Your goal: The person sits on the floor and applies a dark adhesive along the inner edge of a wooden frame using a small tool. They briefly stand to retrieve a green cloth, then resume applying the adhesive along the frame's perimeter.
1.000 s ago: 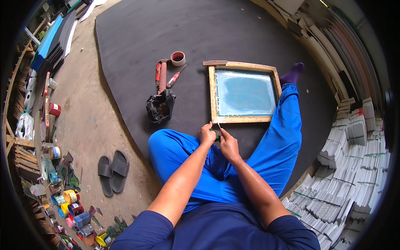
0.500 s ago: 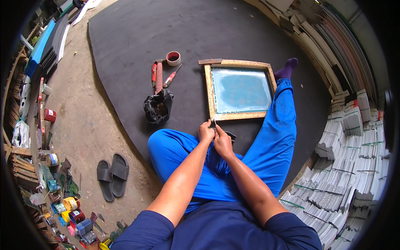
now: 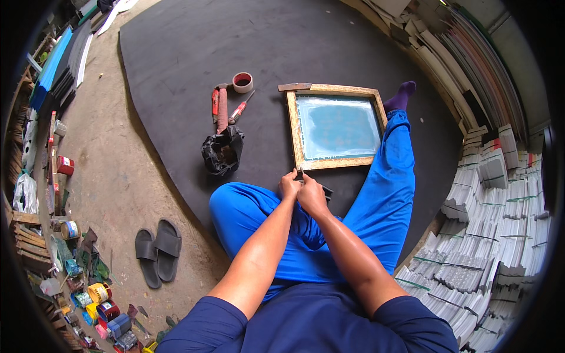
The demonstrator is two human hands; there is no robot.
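A wooden screen-printing frame (image 3: 332, 163) with teal mesh lies flat before me. At its near left corner my left hand (image 3: 289, 185) is closed, fingertips close to the wood; what it pinches, if anything, is hidden. Beside it, almost touching, my right hand (image 3: 312, 194) is closed around something thin with a small pale tip pointing at the corner; its kind cannot be made out. A dark object (image 3: 327, 191) shows partly behind the right hand. A short brown wooden strip (image 3: 294, 86) lies along the frame's far left corner.
Left of the frame are a black plastic bag (image 3: 223, 150), a reddish cylindrical handle (image 3: 222, 110), a red cutter (image 3: 215, 104), a screwdriver (image 3: 237, 113) and a tape roll (image 3: 242, 82) on the dark mat (image 3: 194, 47). Sandals (image 3: 158, 253), paint cans (image 3: 107, 310) and bundled white stacks (image 3: 453, 259) surround it.
My right hand has turned slightly and drawn nearer the left, so less of the thin thing shows. The whole view has shifted a little; the frame stays in place between my legs.
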